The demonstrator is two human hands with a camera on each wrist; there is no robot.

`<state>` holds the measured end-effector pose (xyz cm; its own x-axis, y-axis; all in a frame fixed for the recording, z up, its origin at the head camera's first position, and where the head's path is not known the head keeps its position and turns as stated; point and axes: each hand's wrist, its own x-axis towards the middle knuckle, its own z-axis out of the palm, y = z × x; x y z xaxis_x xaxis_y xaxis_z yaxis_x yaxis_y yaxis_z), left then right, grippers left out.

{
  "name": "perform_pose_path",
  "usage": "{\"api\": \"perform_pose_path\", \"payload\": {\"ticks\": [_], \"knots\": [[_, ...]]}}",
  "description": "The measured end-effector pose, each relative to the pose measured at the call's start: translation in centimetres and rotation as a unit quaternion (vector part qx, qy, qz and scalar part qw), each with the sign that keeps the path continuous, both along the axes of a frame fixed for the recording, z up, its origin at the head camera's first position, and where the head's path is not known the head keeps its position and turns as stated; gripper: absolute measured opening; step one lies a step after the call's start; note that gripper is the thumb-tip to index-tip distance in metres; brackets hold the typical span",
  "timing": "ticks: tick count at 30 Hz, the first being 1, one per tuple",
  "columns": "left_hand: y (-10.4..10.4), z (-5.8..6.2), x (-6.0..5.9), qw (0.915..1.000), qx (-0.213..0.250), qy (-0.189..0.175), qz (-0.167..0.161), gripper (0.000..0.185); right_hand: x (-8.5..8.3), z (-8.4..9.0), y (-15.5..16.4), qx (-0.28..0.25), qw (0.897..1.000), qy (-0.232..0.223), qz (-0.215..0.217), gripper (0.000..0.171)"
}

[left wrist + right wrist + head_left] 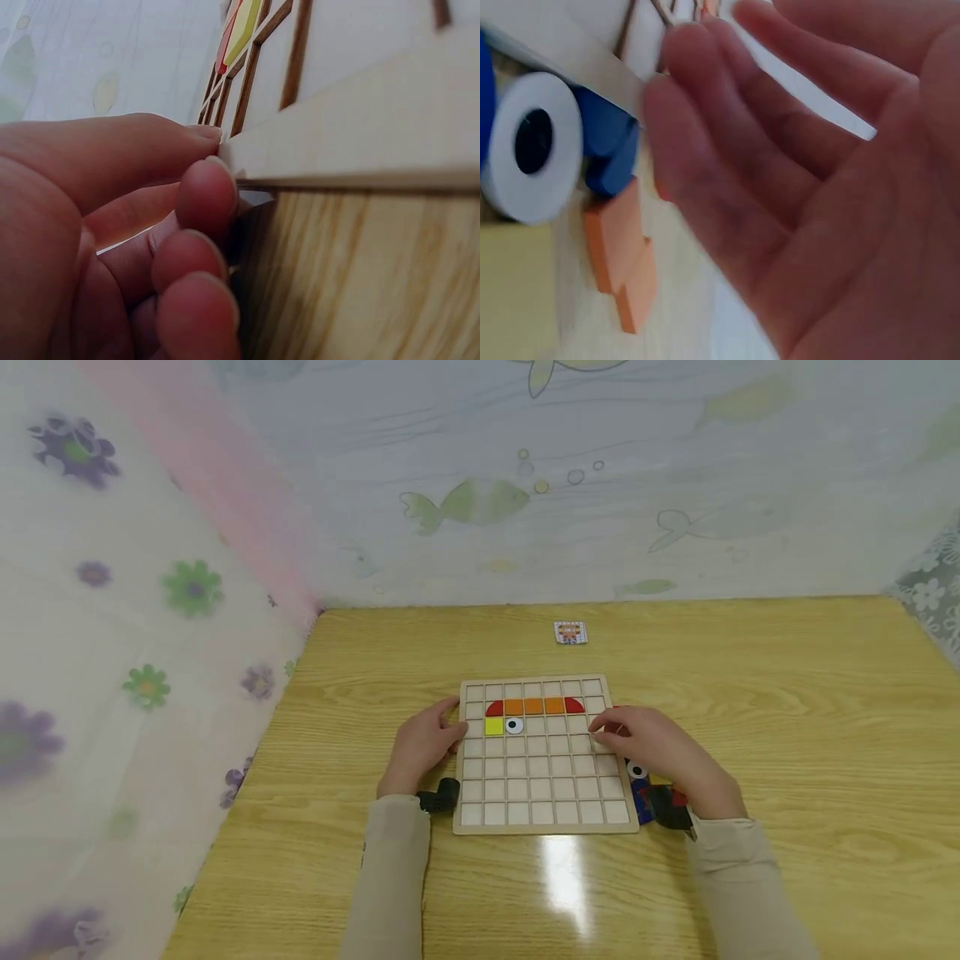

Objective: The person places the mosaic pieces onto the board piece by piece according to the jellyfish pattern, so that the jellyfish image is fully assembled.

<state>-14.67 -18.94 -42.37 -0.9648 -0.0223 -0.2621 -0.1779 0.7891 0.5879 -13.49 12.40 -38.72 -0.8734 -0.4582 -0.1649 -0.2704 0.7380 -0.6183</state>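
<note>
A wooden grid board (517,789) lies in the middle of the table. Its second row holds a red quarter-round piece (496,708), several orange squares (533,706) and another red quarter-round (573,705). Below them sit a yellow square (494,727) and a white eye piece (513,725). My left hand (423,743) holds the board's left edge, thumb at the top of the frame and curled fingers against its side. My right hand (652,739) hovers at the right edge, thumb and index fingertips close together over the cells. No piece shows between its fingers.
Loose pieces lie right of the board, partly under the right wrist: an eye piece (566,150), blue pieces (611,139), orange blocks (615,240) and a yellow block (517,292). A small picture card (570,632) lies behind the board. Patterned curtains (480,552) border the table.
</note>
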Motion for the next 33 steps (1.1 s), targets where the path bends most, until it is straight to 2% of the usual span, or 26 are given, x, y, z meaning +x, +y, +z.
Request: {"api": "perform_pose_path", "payload": {"ticks": [6,12,18,33], "knots": [[0.0,-0.2,-0.1,1.0000,0.006,-0.004,0.001,0.051,0.1,0.3,1.4,0.012,0.998,-0.058,0.008,0.020],[0.1,0.0,0.0,0.9998,0.018,-0.007,-0.003,0.052,0.3,0.4,3.0,0.019,0.997,-0.069,0.005,0.013],[0.1,0.0,-0.1,0.9998,0.015,-0.008,-0.003,0.051,0.5,0.1,4.1,0.041,0.995,-0.092,0.003,0.016],[0.1,0.3,-0.1,0.9999,0.011,-0.005,-0.007,0.050,0.8,0.5,3.1,0.086,0.994,-0.061,0.001,0.018]]}}
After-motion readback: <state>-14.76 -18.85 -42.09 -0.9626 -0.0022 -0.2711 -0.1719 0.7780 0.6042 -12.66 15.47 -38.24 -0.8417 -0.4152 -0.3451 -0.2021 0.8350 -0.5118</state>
